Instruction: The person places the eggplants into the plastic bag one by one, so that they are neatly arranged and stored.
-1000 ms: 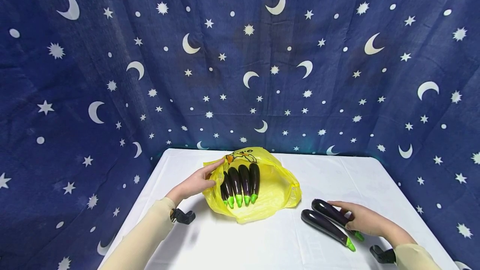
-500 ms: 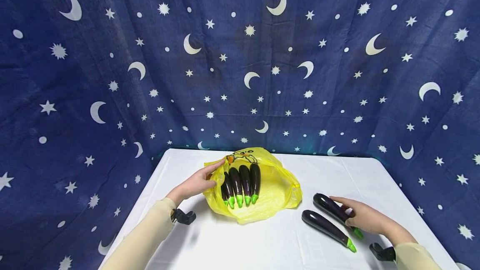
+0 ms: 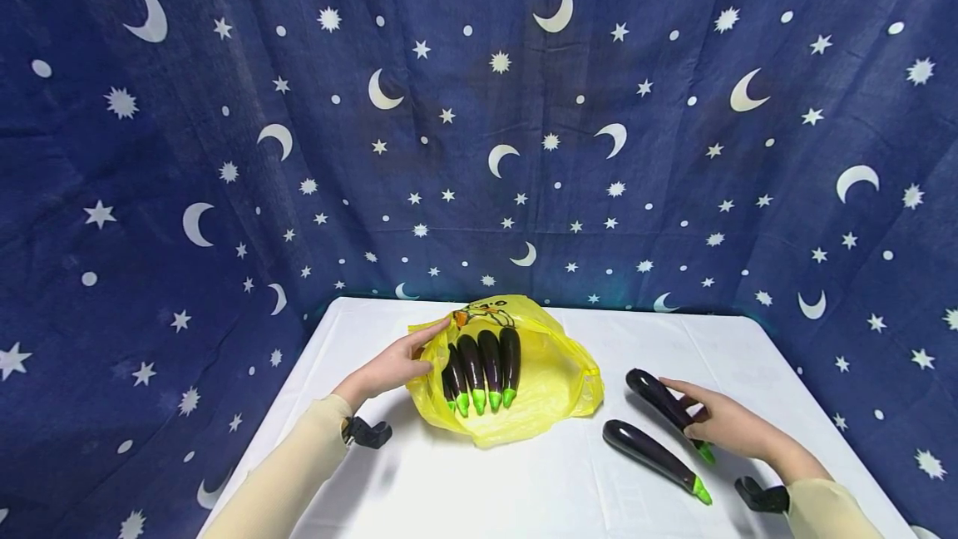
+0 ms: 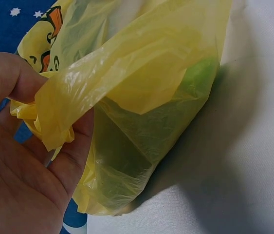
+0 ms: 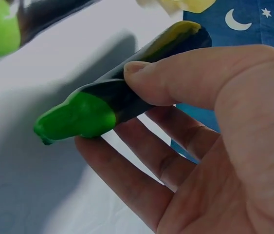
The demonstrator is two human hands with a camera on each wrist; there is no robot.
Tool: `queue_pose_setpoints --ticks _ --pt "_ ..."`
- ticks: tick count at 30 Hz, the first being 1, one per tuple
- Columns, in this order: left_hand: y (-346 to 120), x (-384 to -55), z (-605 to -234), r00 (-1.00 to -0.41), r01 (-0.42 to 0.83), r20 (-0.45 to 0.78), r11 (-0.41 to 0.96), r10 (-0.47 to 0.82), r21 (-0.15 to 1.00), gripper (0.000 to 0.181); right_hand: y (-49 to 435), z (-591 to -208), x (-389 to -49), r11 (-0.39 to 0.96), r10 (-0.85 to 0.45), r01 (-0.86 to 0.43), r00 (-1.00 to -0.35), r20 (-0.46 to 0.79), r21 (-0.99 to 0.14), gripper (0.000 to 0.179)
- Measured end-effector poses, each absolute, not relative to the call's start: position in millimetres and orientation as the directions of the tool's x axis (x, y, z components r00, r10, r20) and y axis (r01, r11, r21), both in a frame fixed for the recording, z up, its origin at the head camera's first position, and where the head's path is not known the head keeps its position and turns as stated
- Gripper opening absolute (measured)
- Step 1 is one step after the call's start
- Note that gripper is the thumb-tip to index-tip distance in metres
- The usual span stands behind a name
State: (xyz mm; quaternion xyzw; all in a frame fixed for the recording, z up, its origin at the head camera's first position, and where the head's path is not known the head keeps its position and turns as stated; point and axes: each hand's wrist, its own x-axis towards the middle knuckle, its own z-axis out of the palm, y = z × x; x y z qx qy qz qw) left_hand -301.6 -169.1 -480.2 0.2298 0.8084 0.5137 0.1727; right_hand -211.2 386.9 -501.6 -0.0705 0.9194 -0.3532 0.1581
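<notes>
A yellow plastic bag [image 3: 554, 373] lies on its side with its mouth toward me, several dark purple eggplants [image 3: 490, 364] with green stem ends side by side inside. My left hand [image 3: 389, 368] grips the bag's left rim; in the left wrist view the thumb and fingers pinch a bunched fold of yellow plastic [image 4: 54, 117]. My right hand [image 3: 726, 422] holds one eggplant [image 3: 659, 396] between thumb and fingers; in the right wrist view it is tilted above the cloth, green stem end [image 5: 85, 117] toward the camera. Another eggplant [image 3: 651, 456] rests on the table just left of that hand.
A white cloth [image 3: 479, 497] covers the table. Behind it and at both sides hangs a dark blue curtain [image 3: 449, 256] with moons and stars. Black wrist cameras [image 3: 368, 433] sit on both wrists.
The right hand has raised its eggplant off the table and shifted it away from me, apart from the other one. The left hand and bag keep their place.
</notes>
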Motion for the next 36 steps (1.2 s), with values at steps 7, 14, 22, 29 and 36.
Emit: queue_pose_setpoints --ticks 7,14,22,29,36 --pt "-168 -301 -480 -0.833 0.199 -0.038 0.363 0.552 0.91 0.082 381 -493 -211 0.717 -0.231 -0.014 -0.948 -0.219 -0.697 0.082" --pt "-168 -301 -479 -0.838 0.207 -0.028 0.364 0.546 0.908 0.082 377 -490 -213 0.63 -0.248 0.004 -0.947 -0.206 -0.777 0.084" --pt "-167 -300 -479 -0.84 0.206 -0.034 0.377 0.542 0.903 0.082 372 -488 -218 0.512 -0.299 0.001 -0.937 -0.179 -0.859 0.085" --pt "-167 -300 -479 -0.846 0.201 -0.034 0.379 0.532 0.903 0.082 367 -486 -223 0.407 -0.305 0.003 -0.942 -0.139 -0.913 0.085" --pt "-167 -299 -478 -0.84 0.2 -0.035 0.368 0.542 0.908 0.082 360 -486 -227 0.317 -0.331 -0.003 -0.938 -0.107 -0.949 0.085"
